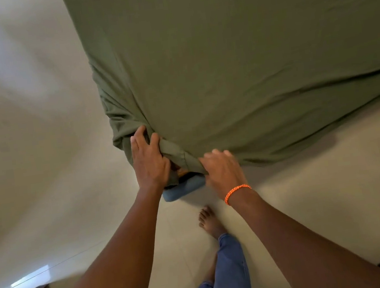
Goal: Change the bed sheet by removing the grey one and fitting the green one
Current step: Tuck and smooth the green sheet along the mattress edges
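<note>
At the near corner of the bed I have both hands on the green sheet [234, 64], which lies spread over the mattress top. My left hand [148, 160] grips a bunched fold with fingers and thumb curled round it, and my right hand [222, 170], an orange cord [237, 192] on its wrist, pinches the hem just beside it. A blue mattress corner [182, 190] shows beneath, above the tiled floor [314, 199].
</note>
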Action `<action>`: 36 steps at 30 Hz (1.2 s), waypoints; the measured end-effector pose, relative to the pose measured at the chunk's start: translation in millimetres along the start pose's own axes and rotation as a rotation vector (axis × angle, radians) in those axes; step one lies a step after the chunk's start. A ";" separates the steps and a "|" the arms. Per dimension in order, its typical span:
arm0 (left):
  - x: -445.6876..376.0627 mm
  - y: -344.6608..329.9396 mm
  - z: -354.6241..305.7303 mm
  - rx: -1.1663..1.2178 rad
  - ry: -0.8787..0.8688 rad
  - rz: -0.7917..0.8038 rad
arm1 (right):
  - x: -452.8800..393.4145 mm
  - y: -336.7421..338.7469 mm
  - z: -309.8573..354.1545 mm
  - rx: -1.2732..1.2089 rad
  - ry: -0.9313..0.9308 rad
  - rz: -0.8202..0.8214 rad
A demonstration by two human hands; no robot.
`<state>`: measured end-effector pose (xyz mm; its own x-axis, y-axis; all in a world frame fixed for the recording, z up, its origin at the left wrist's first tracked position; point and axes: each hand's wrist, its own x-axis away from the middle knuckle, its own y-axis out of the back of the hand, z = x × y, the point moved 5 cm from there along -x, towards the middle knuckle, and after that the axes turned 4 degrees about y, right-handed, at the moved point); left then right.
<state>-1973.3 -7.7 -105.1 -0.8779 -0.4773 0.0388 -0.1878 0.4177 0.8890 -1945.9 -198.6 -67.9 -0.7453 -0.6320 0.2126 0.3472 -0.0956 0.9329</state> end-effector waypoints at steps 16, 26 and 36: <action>52.9 17.9 20.9 0.064 0.141 0.071 | 9.2 -3.8 9.5 -0.082 -0.042 -0.034; 167.1 -44.1 26.4 0.100 0.309 0.265 | -12.1 -28.5 -18.3 0.353 0.091 0.450; 100.6 -33.6 5.0 -0.282 -0.153 0.090 | 29.2 -76.3 -16.7 0.367 0.492 0.194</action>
<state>-2057.4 -65.9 -133.3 -0.9455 -0.3173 0.0728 0.0040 0.2125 0.9772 -1984.6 -222.6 -137.8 -0.3101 -0.8986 0.3103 0.1666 0.2700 0.9483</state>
